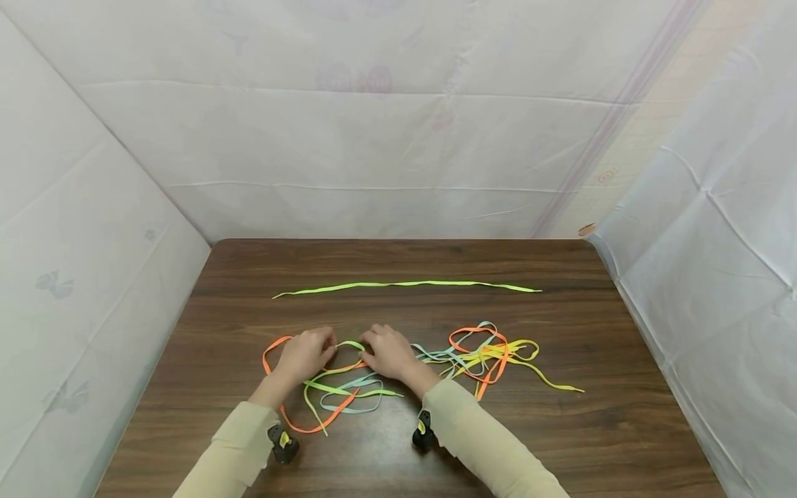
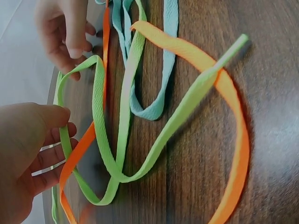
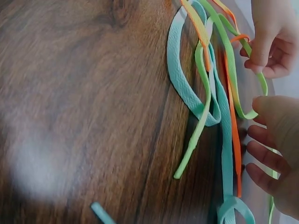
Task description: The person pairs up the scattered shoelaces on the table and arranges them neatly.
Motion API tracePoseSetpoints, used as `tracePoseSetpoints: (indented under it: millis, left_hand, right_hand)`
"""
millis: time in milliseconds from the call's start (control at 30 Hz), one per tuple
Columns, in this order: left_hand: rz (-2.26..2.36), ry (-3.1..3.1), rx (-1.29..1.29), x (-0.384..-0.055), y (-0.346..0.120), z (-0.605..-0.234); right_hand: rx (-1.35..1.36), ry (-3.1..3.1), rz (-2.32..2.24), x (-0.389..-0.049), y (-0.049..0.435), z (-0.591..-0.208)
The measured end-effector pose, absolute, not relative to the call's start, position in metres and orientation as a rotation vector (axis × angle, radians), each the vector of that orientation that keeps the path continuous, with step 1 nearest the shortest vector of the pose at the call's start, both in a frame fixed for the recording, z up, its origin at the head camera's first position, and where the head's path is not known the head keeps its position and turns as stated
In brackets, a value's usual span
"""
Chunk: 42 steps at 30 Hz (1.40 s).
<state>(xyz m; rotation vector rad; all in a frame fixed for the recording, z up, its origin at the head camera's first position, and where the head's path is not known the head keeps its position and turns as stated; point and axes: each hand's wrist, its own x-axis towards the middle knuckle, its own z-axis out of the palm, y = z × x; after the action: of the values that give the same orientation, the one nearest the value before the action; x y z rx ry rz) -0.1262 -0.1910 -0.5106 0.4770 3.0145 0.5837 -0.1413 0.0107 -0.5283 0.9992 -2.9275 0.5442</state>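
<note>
A flat green shoelace (image 1: 351, 344) arches between my two hands over the table. My left hand (image 1: 309, 354) pinches it between thumb and fingers, as the left wrist view shows. On the other side of the arch, my right hand (image 1: 392, 354) has the same lace between thumb and forefinger (image 3: 260, 120). The rest of the green lace falls in loops, one tip (image 2: 238, 45) lying toward me. An orange shoelace (image 1: 300, 430) curves around and across it, passing by my left fingers. A light blue shoelace (image 2: 152, 112) lies looped beside them.
Right of my right hand lies a tangle of yellow (image 1: 551, 382), orange (image 1: 501, 360) and light blue (image 1: 436, 355) laces. A yellow-green shoelace (image 1: 405, 283) stretches nearly straight across the back of the brown wooden table (image 1: 591, 443). White sheets (image 1: 373, 138) hang around it.
</note>
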Motion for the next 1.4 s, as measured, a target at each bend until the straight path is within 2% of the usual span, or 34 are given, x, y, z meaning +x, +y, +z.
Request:
tracePoseSetpoints:
  millis: [633, 1400]
  left_hand:
    - [0.527, 2.944, 0.535, -0.124, -0.188, -0.506]
    - [0.497, 3.023, 0.562, -0.127, -0.206, -0.490]
  right_hand:
    - [0.922, -2.951, 0.922, -0.145, 0.025, -0.522]
    - [1.074, -2.845, 0.705, -0.160, 0.082, -0.496]
